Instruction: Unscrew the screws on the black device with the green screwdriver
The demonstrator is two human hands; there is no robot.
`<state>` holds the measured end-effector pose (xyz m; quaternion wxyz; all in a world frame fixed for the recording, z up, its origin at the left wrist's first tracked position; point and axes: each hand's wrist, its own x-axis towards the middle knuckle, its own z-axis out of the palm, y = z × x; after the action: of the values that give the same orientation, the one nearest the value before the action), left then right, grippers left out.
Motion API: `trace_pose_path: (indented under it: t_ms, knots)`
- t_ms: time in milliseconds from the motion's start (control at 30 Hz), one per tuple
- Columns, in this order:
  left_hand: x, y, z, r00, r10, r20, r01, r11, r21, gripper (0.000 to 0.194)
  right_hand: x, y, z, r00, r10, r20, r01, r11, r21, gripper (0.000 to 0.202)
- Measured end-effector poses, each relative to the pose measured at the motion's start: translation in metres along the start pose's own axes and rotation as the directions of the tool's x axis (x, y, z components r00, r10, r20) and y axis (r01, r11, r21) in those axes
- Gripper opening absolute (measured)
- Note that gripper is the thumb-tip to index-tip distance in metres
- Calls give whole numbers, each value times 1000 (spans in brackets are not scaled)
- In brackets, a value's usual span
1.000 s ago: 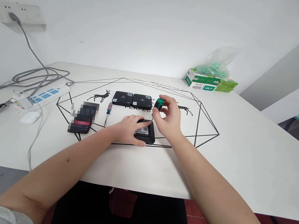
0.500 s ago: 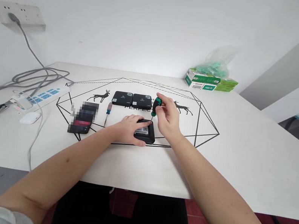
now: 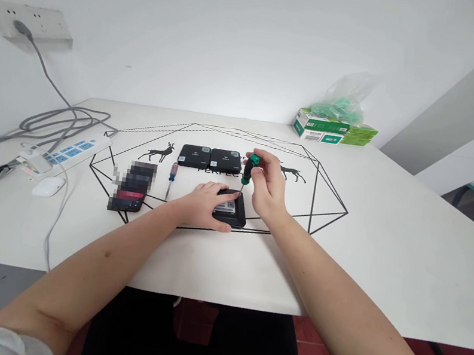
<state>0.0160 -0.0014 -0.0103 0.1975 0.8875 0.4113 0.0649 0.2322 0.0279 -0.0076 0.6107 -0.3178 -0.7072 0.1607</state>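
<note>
At the far left, a grey plug sits in a white plastic wall socket plate point(image 3: 57, 29), its lead running to coiled grey cables point(image 3: 65, 115) on the white tabletop point(image 3: 398, 247). Next comes a long white power strip with blue outlets point(image 3: 72, 155), with a small, rounded, glossy white case point(image 3: 48, 186) just beside its near end. A dark rectangular phone point(image 3: 136, 207) (its screen mostly blurred into blocks) lies to the right, then a slim screwdriver with a translucent purple-and-blue handle point(image 3: 173, 173). Two flat, square black plastic boxes point(image 3: 194, 156) stand side by side beyond the hands. The left hand point(image 3: 205, 204) is spread, palm down, laid over the left part of a third, label-bearing black plastic box point(image 3: 237, 214), which lies on the tabletop near the front edge. The right hand point(image 3: 269, 189) is curled, fingers and thumb around the handle of a green-and-black screwdriver point(image 3: 248, 169), its thin shaft pointing down at that box's far right corner. Farther right, a crumpled clear plastic bag point(image 3: 345, 101) rests on green-and-white cardboard boxes point(image 3: 322, 125) by the wall
</note>
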Motion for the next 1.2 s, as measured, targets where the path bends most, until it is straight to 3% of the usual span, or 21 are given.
trace_pose_path:
  t_ms: [200,467,700,900,1067,1200]
  knots:
    - [0,-1,1,1000,9,-19,-9,1000,-11,103,5,-1,0,998,-60,-24,55,982,-180,47]
    - [0,-2,2,1000,8,-14,-8,1000,-7,104,3,-4,-3,997,-60,38,63,993,-99,41]
    - [0,-2,2,1000,8,-11,-8,1000,-11,103,5,1,0,998,-59,-16,56,983,-177,51]
    - [0,-1,1,1000,10,-16,-10,1000,-14,102,1,1,-1,1000,-11,25,13,998,-65,45]
    - [-1,-2,1,1000,19,-22,-20,999,-26,101,4,0,-1,998,-67,-4,65,982,-179,49]
    - [0,-2,1,1000,15,-20,-15,1000,-24,101,6,2,0,997,-78,-21,73,982,-177,51]
